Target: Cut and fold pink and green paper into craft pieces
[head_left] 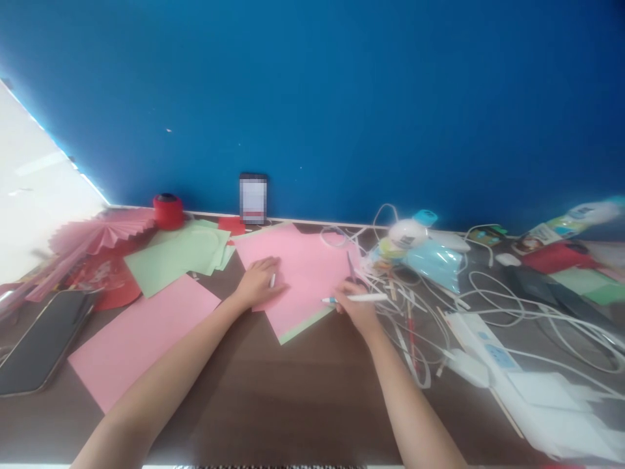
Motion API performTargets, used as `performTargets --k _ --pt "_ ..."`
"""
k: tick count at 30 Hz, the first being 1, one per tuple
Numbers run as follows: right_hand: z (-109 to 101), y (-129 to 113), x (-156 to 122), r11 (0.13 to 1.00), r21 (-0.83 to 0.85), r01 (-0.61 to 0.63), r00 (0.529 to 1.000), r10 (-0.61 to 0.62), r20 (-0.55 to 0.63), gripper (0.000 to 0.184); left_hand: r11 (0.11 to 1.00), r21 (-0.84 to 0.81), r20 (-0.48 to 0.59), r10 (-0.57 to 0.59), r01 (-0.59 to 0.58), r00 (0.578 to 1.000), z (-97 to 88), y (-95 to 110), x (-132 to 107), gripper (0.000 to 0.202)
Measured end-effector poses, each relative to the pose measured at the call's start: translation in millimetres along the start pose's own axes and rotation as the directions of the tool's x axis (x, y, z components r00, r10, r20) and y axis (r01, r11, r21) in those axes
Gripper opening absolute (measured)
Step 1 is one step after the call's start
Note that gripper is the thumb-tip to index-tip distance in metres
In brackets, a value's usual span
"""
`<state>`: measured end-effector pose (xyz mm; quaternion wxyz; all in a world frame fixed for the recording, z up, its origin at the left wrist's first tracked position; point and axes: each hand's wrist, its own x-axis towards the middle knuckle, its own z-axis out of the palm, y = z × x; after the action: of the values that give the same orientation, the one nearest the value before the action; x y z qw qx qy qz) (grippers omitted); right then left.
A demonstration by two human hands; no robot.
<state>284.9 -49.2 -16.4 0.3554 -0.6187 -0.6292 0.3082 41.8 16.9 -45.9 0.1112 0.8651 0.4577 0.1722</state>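
My left hand [261,283] lies on a pink sheet of paper [312,264], fingers stretched out and the thumb apart. A small white piece [272,280] shows between its thumb and fingers; whether it is gripped cannot be made out. My right hand [357,307] is closed round a white pen [368,298]. The pen lies nearly level, its blue end pointing left over the sheet's lower right edge. A strip of green paper [303,327] peeks out beneath the pink one. Dark-handled scissors [349,266] appear just beyond my right hand, partly hidden.
Left are another pink sheet [146,339], green sheets [180,251], a large phone [43,342], a pleated pink paper fan [100,234] and a red round container [168,212]. A small phone [253,198] leans on the blue wall. Tangled white cables [415,326] and a power strip [488,352] lie right.
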Motion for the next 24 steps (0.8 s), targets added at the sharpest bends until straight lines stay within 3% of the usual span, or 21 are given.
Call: performTargets --k 3,11,18,24 --pt "-3.1 -2.9 -1.1 0.999 0.044 -0.006 1.000 0.006 0.016 0.020 1.000 -0.012 -0.005 -0.004 0.004 1.000 1.4 -0.8 0.2 0.049" --pt "8.5 2.8 0.4 0.937 -0.338 0.087 0.992 -0.114 -0.061 0.029 1.000 -0.012 -0.001 -0.001 0.001 1.000 2.5 -1.8 0.1 0.051" --pt "7.9 2.2 -1.4 0.985 -0.167 0.031 0.990 -0.053 -0.129 0.033 1.000 0.004 -0.009 -0.005 0.005 1.000 2.8 -1.9 -0.2 0.052" --pt "13.9 4.6 0.1 0.941 -0.330 0.075 0.984 -0.122 -0.126 0.032 1.000 0.012 -0.003 -0.001 0.001 1.000 1.6 -1.2 -0.4 0.048"
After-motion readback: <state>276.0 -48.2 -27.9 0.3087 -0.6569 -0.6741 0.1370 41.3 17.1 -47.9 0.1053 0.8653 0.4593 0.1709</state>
